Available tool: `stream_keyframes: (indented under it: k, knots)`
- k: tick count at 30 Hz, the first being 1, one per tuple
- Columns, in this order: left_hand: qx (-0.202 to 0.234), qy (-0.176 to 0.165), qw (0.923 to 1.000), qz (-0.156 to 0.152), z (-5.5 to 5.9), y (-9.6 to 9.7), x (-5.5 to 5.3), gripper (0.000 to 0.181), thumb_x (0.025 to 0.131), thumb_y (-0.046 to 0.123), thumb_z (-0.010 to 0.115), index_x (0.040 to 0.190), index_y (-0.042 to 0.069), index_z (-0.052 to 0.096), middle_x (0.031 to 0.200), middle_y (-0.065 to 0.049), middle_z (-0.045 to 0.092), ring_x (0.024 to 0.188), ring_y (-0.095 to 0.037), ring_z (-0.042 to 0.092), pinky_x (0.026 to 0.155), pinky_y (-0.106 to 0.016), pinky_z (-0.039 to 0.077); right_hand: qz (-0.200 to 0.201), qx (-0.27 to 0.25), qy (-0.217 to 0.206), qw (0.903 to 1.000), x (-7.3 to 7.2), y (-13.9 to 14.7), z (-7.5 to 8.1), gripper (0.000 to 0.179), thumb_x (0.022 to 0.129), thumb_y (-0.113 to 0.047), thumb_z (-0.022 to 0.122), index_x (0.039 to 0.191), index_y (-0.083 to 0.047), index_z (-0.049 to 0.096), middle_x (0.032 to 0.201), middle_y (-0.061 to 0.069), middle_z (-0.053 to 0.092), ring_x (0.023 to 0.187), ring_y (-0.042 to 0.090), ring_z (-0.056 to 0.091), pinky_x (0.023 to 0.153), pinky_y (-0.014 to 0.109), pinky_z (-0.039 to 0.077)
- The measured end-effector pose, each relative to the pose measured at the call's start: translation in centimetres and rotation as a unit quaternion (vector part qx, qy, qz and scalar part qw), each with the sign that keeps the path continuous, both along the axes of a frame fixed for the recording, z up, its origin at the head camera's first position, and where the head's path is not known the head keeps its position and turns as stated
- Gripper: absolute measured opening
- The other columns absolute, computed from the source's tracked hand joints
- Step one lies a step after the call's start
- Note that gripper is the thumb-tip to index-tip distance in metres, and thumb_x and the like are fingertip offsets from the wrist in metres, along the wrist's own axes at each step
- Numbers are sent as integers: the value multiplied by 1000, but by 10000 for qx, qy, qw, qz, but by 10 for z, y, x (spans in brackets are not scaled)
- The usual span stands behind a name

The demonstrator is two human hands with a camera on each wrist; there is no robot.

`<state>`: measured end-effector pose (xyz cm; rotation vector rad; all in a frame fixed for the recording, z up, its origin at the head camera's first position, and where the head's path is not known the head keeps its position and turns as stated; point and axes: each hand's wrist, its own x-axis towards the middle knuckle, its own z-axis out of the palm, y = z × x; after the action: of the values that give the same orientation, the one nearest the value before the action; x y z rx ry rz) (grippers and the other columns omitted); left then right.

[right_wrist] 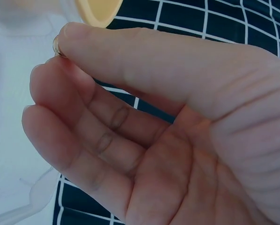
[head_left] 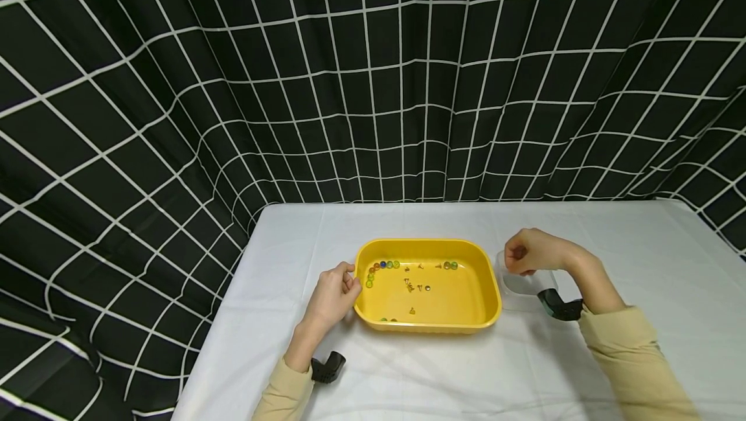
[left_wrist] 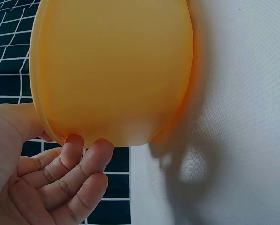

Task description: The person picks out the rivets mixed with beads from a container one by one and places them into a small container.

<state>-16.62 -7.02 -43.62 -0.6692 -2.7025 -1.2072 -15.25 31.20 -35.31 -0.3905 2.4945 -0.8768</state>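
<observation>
A yellow plastic tray [head_left: 466, 301] holds glass marbles [head_left: 383, 265] in green, orange and blue, most of them along its far left corner. Scattered brass thumbtacks [head_left: 410, 287] lie across its middle. My left hand [head_left: 333, 296] grips the tray's left end, thumb at the rim and fingertips [left_wrist: 97, 154] against the outer wall. Over a clear plastic container [head_left: 527, 284] to the tray's right is my right hand [head_left: 539, 251]. Its thumb and index finger pinch a small shiny brass thumbtack [right_wrist: 58, 48], mostly hidden by the fingertips.
A white cloth [head_left: 280, 252] covers the table. Behind it and at the sides hangs a black curtain [head_left: 408, 97] with a white grid. Black wrist cameras [head_left: 328, 367] stick out from both forearms. The clear container stands close beside the tray's right end.
</observation>
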Motion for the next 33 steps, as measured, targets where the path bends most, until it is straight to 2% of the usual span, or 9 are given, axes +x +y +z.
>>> stream_keyframes:
  k: [13, 33]
  knots:
    - [31, 38, 10000, 0, -1, -1, 0, 23, 82, 2, 58, 101, -11, 60, 63, 3, 50, 50, -3, 45, 47, -18, 43, -7, -16, 40, 10000, 3, 5, -4, 9, 76, 1, 64, 72, -3, 58, 62, -1, 50, 56, 13, 46, 51, 23, 41]
    - [42, -10, 10000, -47, 0, -1, 0, 23, 83, 2, 58, 101, -11, 60, 64, 3, 50, 51, -5, 45, 48, -18, 44, -134, -6, -126, 9998, 4, 7, -5, 8, 75, 4, 62, 72, -2, 57, 62, 1, 51, 56, 15, 46, 52, 23, 40]
